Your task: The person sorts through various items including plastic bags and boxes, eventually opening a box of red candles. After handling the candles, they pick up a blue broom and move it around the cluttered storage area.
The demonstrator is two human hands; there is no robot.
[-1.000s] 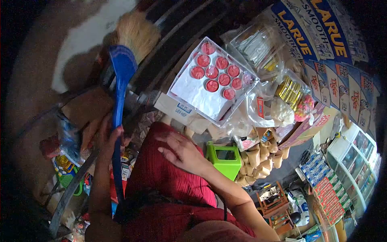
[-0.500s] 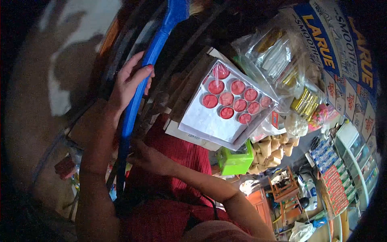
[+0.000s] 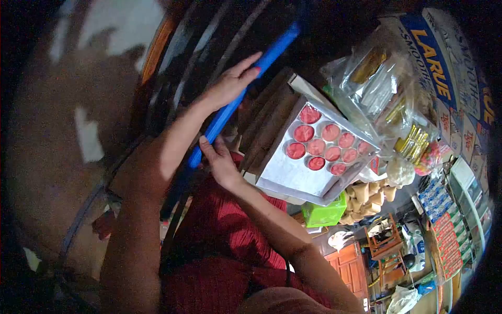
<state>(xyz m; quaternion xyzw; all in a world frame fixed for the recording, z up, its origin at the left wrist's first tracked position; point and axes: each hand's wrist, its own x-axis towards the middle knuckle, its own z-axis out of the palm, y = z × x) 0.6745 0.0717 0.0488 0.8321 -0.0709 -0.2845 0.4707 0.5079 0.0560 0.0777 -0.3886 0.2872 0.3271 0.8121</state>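
Note:
A long blue pole slants from the lower left up into the dark at top right; its upper end is lost in shadow. My left hand is closed around its upper part, thumb lying along it. Lower down, my right hand grips the pole near where the blue stretch ends, with the thumb on top. Just right of my hands sits an open white box of round red pieces in clear cups, partly under clear plastic.
Clear plastic bags with gold and silver goods lie behind the box, beside LARUE cartons. A bright green container and tan cone-shaped pieces are at its right. Wooden chairs stand lower right.
The pole has tilted further right, its lower end rising. Both hands have moved up and right with it. The view has shifted slightly, and the pole's wider upper end is now in shadow.

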